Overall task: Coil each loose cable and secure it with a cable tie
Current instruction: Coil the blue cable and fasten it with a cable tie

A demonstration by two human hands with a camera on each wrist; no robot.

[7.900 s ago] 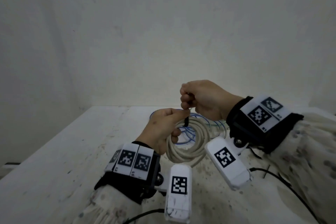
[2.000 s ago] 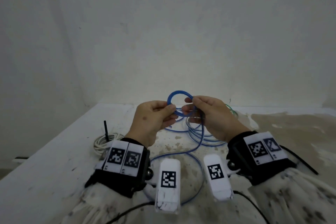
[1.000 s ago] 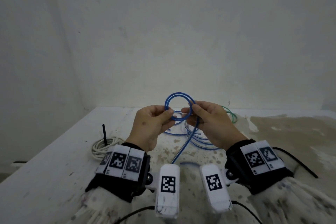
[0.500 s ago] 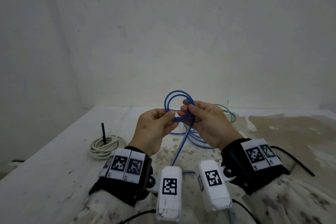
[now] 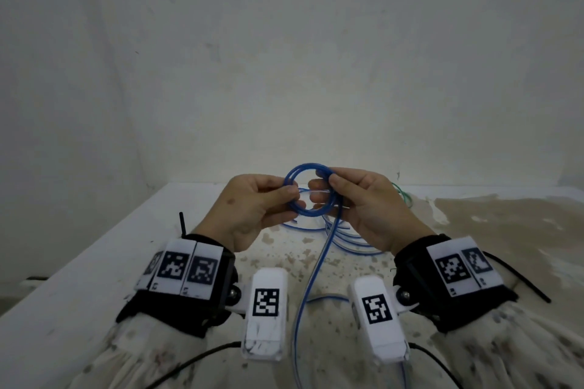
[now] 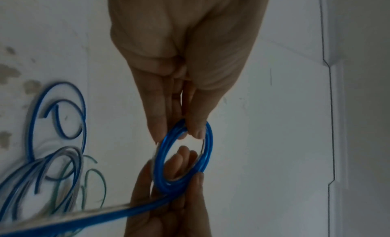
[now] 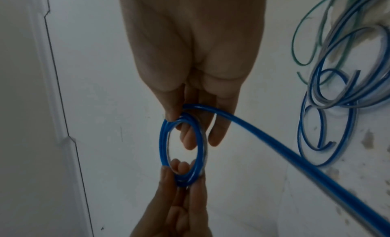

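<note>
A thin blue cable is wound into a small coil [image 5: 311, 214] held upright above the white table [image 5: 94, 278]. My left hand [image 5: 292, 194] pinches the coil's left side between thumb and fingers. The right hand [image 5: 322, 181] pinches its upper right side. From there the cable's loose tail [image 5: 319, 259] drops toward me across the table. In the left wrist view the coil [image 6: 210, 145] sits between both sets of fingertips. The right wrist view shows the coil [image 7: 163, 145] with the tail [image 7: 274, 144] leaving to the lower right.
More loose blue cable [image 5: 347, 240] lies on the table under the right hand, with a thin green wire [image 5: 403, 196] behind it. A black tie tip [image 5: 182, 224] stands up beside my left wrist. A black strip [image 5: 518, 281] lies at the right. A wall is close behind.
The white coil held 7.9 s ago now lies at the left. Over the last two seconds the blue coil has gained turns, and the tail has been drawn up.
</note>
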